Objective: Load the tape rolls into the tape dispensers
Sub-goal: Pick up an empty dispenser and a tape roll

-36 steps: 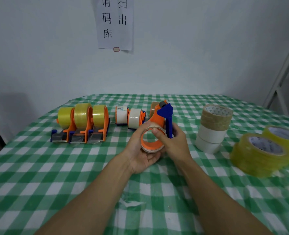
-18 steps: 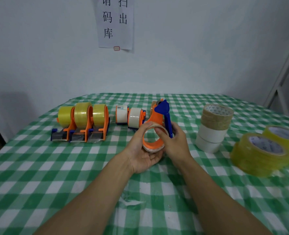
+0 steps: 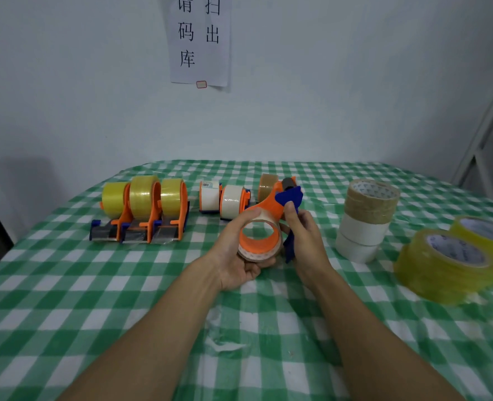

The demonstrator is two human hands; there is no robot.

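Tape roll (image 3: 259, 256): sits round the orange hub (image 3: 255, 242) of the dispenser (image 3: 270, 208), held just above the checked table (image 3: 66, 285).
Left hand (image 3: 232, 257): curled round the roll, cupping it from below.
Right hand (image 3: 307, 241): wrapped round the blue handle (image 3: 289, 196).
Risk: I judge the roll may be skewed or only part-way on, so it could bind or slip off.
Loose end: I cannot see it; if it is stuck down, threading stalls.

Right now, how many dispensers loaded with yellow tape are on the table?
3, side by side in one row on the left of the table: left dispenser, middle dispenser, right dispenser. None seems hidden.
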